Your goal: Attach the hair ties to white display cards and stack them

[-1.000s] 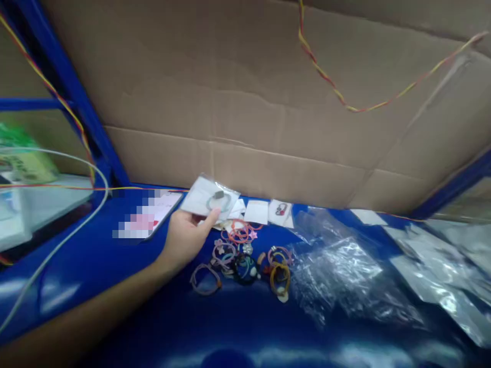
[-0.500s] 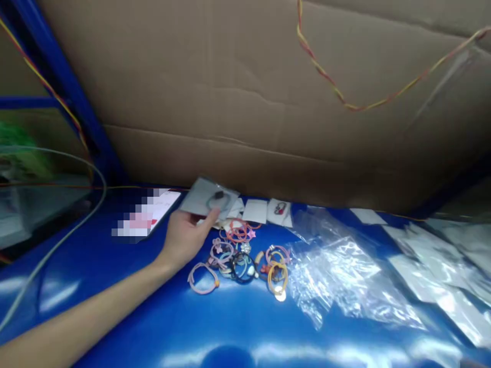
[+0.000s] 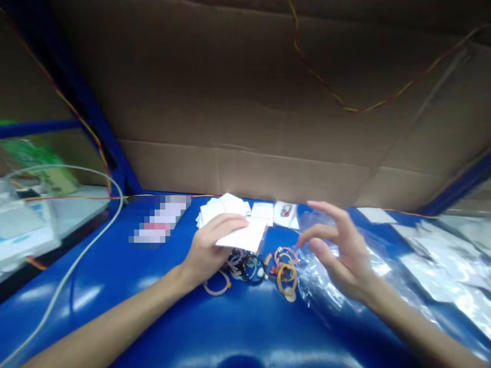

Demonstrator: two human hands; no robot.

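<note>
My left hand [image 3: 210, 243] grips a white card [image 3: 245, 235] between thumb and fingers, its blank face towards me. A strip of clear plastic seems to show at the card's right edge. Below the card lie several hair ties, partly hidden by it: a black one [image 3: 253, 270], a yellow one [image 3: 287, 280] with a pale disc, and a lilac one [image 3: 216, 293] near my left wrist. My right hand [image 3: 345, 250] is raised over the clear plastic bags [image 3: 326, 286], fingers apart and nothing in them.
White cards [image 3: 226, 204] are piled behind my left hand. A packet with a dark-and-red hair tie [image 3: 286, 210] lies right of them. A blurred-out phone-like object [image 3: 161, 220] is at left, more packets [image 3: 452, 260] at right. Cardboard [image 3: 268, 112] walls the back; a pale cable [image 3: 72, 266] loops at left.
My left hand has moved right and towards me; the packet it held showed a hair tie, while a blank white face shows now. My right hand has come into view. The camera view has shifted slightly.
</note>
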